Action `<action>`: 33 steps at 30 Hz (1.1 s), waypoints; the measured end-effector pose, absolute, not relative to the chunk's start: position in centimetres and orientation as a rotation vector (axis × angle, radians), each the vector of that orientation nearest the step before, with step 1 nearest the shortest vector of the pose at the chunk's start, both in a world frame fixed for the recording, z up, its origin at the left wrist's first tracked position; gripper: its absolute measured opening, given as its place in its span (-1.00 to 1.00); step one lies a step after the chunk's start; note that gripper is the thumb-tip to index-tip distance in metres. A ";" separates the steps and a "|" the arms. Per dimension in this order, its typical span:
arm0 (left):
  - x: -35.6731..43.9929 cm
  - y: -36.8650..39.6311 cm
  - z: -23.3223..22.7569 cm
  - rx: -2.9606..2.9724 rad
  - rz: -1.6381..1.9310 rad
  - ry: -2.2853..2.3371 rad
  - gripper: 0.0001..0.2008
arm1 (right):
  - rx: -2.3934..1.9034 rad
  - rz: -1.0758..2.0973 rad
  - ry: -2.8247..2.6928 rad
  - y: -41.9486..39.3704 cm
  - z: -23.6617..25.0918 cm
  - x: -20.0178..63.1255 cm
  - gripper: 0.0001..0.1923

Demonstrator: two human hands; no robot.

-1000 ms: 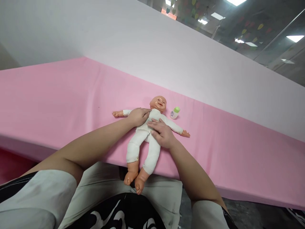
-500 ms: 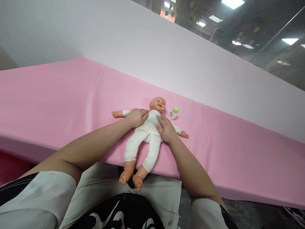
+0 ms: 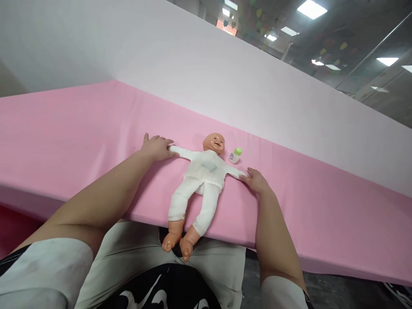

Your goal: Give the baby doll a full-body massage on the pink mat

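Observation:
A baby doll [image 3: 206, 165] in a white cloth body lies on its back, arms spread, with a bald plastic head and bare plastic feet. A greyish patch marks its chest. At the doll's hand on the left side, my left hand [image 3: 157, 148] is wrapped over the end of the arm, so the doll's hand is hidden. On the other side my right hand [image 3: 256, 180] closes around the end of the doll's other arm, covering that hand too. Beside the doll's head lies a small white bottle with a green cap [image 3: 236, 155], touched by neither hand.
The doll rests on a pink padded surface [image 3: 322, 206], its feet hanging past the front edge near my lap. A white wall [image 3: 206, 81] rises behind, with a glass panel [image 3: 322, 51] above it reflecting ceiling lights.
Both hands have left the doll's chest and slid outward along its arms, the left one to the left and the right one to the right. The chest is now uncovered.

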State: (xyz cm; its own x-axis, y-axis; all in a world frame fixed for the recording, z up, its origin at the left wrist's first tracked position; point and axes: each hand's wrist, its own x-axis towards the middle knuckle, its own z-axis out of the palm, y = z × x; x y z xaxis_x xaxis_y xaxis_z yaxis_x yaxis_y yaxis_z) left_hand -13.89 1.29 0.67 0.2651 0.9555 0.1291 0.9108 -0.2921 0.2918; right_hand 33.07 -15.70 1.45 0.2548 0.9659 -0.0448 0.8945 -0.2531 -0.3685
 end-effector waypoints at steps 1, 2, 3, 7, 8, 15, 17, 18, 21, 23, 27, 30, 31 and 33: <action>-14.4 1.7 0.6 2.314 0.430 1.770 -0.26 | -2.249 0.481 -1.669 -16.0 1.6 34.1 -0.01; -14.9 2.1 0.4 2.260 0.438 1.777 -0.29 | -2.222 0.542 -1.621 -16.3 1.7 35.0 -0.02; -15.2 2.4 0.3 2.213 0.445 1.783 -0.33 | -2.200 0.574 -1.591 -16.5 1.7 35.7 -0.07; -15.6 2.9 0.0 2.154 0.509 1.793 -0.41 | -2.092 0.633 -1.592 -16.9 1.8 36.6 -0.33; -15.5 2.9 0.0 2.154 0.541 1.795 -0.43 | -2.074 0.617 -1.600 -16.9 1.8 36.4 -0.41; -15.0 2.4 0.0 1.842 0.986 1.632 -0.44 | -1.954 0.581 -1.401 -16.6 2.6 35.1 -0.58; -14.9 2.5 -0.5 1.655 1.123 1.465 -0.43 | -1.835 0.626 -1.279 -16.4 2.4 35.2 -0.50; -14.8 2.7 -0.7 1.555 1.175 1.386 -0.42 | -1.763 0.665 -1.209 -16.3 2.2 35.2 -0.45; -14.8 3.0 -1.2 1.346 1.246 1.262 -0.43 | -1.534 0.806 -1.006 -15.7 1.3 35.4 -0.36; -14.7 3.2 -1.2 1.294 1.240 1.240 -0.51 | -1.428 0.886 -0.903 -15.3 0.7 35.4 -0.37; -14.6 3.2 -0.9 1.239 1.234 1.236 -0.65 | -1.357 1.018 -0.813 -14.8 0.0 35.1 -0.48; -14.4 2.8 -0.8 1.256 1.213 1.242 -0.72 | -1.348 1.064 -0.814 -14.7 -0.3 34.9 -0.54; -14.3 2.7 -0.8 1.271 1.204 1.232 -0.74 | -1.347 1.068 -0.819 -14.7 -0.5 34.9 -0.55; -14.2 2.3 -0.9 1.288 1.203 1.213 -0.77 | -1.336 1.060 -0.823 -14.8 -0.6 34.7 -0.57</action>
